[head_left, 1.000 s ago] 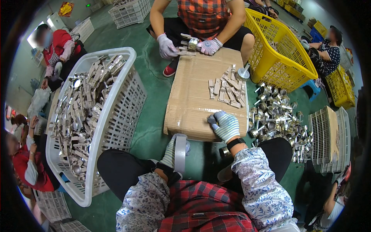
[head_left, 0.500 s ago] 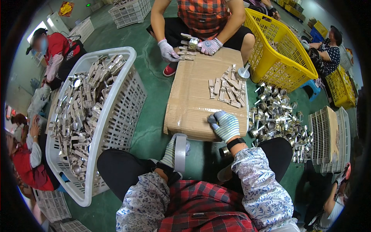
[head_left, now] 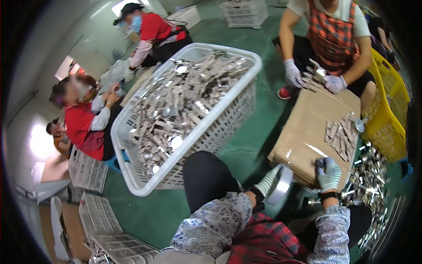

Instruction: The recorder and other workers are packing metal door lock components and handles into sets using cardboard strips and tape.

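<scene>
My left hand (head_left: 267, 181), in a striped glove, is closed around a wide pale ring like a tape roll (head_left: 281, 187), beside the near edge of a cardboard box (head_left: 303, 123). My right hand (head_left: 329, 174), in a matching glove with grey fingertips, lies on the box near its front edge, fingers slightly apart and no object visible in them. Further up the box lie several flat metal clips (head_left: 342, 137) and a round metal piece (head_left: 359, 126). Opposite, a person in white gloves handles more clips (head_left: 313, 80) at the far edge.
A big white basket (head_left: 257, 66) heaped with metal clips stands to my left. At right are a yellow basket (head_left: 387, 145) and a pile of metal cups with stems (head_left: 369, 176) on the floor. Co-workers in red (head_left: 83, 123) sit at far left, near stacked grey crates (head_left: 88, 169).
The view has swung left, so the box and both hands sit further right in the picture. My left hand still grips the ring; my right hand stays on the box.
</scene>
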`<state>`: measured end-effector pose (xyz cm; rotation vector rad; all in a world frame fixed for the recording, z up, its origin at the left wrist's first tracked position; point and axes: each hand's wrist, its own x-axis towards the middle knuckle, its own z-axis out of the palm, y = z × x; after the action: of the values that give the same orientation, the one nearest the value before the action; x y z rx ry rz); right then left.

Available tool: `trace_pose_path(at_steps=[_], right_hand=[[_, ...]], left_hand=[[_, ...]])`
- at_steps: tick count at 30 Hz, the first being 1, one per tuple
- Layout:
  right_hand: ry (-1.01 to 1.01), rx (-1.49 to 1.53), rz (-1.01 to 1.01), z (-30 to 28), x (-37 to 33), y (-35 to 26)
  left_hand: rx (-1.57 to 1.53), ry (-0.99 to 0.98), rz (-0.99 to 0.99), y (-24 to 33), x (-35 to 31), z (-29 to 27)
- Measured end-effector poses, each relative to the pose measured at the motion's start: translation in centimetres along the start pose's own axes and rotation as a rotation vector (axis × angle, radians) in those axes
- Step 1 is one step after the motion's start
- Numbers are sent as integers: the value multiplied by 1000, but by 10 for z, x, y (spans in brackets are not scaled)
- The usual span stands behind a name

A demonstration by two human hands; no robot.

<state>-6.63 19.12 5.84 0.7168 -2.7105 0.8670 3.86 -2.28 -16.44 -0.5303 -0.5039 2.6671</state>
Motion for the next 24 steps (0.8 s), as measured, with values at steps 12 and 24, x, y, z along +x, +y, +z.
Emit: trace_pose_path(at_steps=[12, 24], right_hand=[[76, -63, -29, -3, -12, 37], [76, -72, -46, 6, -12, 43]], left_hand=[[-836, -47, -87, -40, 24, 19], [-706, -110, -79, -22, 40, -12]])
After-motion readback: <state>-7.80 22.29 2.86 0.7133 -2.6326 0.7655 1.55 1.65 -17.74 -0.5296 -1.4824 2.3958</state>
